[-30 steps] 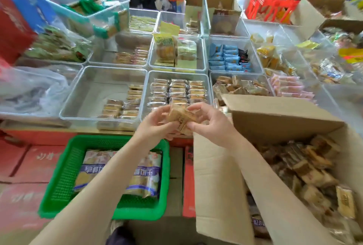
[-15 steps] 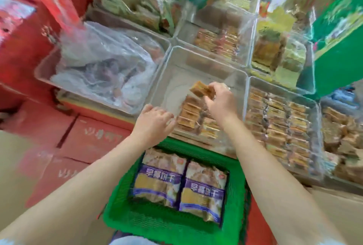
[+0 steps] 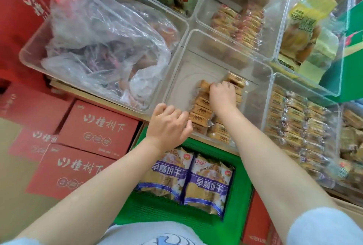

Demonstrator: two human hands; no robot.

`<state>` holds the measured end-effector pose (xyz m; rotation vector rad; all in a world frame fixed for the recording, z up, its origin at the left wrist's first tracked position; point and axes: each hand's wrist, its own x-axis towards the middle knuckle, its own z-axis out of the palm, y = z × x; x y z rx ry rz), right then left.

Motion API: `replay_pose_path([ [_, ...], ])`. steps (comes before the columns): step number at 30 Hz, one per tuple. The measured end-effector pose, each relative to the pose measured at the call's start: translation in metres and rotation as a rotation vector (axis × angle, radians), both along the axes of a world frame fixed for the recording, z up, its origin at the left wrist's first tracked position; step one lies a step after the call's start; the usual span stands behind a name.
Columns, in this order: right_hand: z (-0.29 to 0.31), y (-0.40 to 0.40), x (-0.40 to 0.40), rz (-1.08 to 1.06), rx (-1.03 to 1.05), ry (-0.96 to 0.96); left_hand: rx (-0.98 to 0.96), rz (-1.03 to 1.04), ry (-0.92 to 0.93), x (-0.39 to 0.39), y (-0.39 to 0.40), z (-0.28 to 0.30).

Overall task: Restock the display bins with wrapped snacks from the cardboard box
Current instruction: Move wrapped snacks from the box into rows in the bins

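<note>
Left of centre, the left hand (image 3: pixel 169 125) hovers at the clear bin's (image 3: pixel 177 73) near rim, fingers loosely curled, holding nothing. Just right, the right hand (image 3: pixel 223 94) presses curled fingers on a wrapped snack (image 3: pixel 204 84) atop the row (image 3: pixel 200 111), which runs from the near rim toward the upper right; whether it grips is unclear. The right hand looks nearer for seating it.

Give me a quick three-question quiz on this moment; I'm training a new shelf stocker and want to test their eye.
1. True or false: the right hand is inside the clear bin, on the rows of wrapped snacks.
2. What fills the clear bin to the left of that one? A) loose blue packets B) a crumpled plastic bag C) red cartons
3. Fill in: the two purple-banded biscuit packs lie in a ____ basket below the bins.

Key
1. True.
2. B, the crumpled plastic bag.
3. Green: the green basket, below the left hand at the bin's front edge.
</note>
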<state>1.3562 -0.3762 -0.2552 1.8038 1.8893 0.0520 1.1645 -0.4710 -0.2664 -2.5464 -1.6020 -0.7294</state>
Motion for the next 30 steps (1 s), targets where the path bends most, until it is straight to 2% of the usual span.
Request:
replay_pose_path([
  [3, 0.006, -0.018, -0.009, 0.067, -0.088, -0.154, -0.053, -0.011, 0.027, -0.001, 0.000, 0.004],
  [5, 0.017, -0.036, -0.009, 0.032, -0.147, -0.096, -0.128, -0.020, 0.066, -0.002, -0.003, 0.010],
  [7, 0.035, -0.062, -0.002, -0.029, -0.120, 0.111, -0.293, 0.003, 0.151, 0.003, -0.005, 0.026],
  [9, 0.057, -0.098, 0.012, -0.121, -0.042, 0.420, -0.489, 0.040, 0.256, 0.018, -0.009, 0.042],
  [12, 0.098, -0.166, 0.049, -0.320, 0.069, 0.837, -0.630, 0.016, 0.174, 0.060, -0.031, 0.069],
  [16, 0.153, -0.260, 0.135, -0.450, 0.443, 0.957, -0.712, -0.152, -0.052, 0.152, -0.095, 0.112],
  [21, 0.197, -0.377, 0.270, -0.693, 0.826, 0.926, -0.747, -0.370, -0.211, 0.299, -0.199, 0.165],
  [23, 0.198, -0.418, 0.328, -0.753, 0.883, 0.886, -0.631, -0.488, -0.273, 0.353, -0.242, 0.181],
  [26, 0.185, -0.469, 0.410, -0.865, 0.749, 0.734, -0.349, -0.600, -0.208, 0.424, -0.289, 0.193],
  [28, 0.171, -0.493, 0.456, -0.933, 0.582, 0.568, -0.388, -0.648, -0.147, 0.460, -0.311, 0.195],
  [30, 0.154, -0.511, 0.492, -1.001, 0.301, 0.350, -0.409, -0.652, 0.026, 0.486, -0.324, 0.187],
])
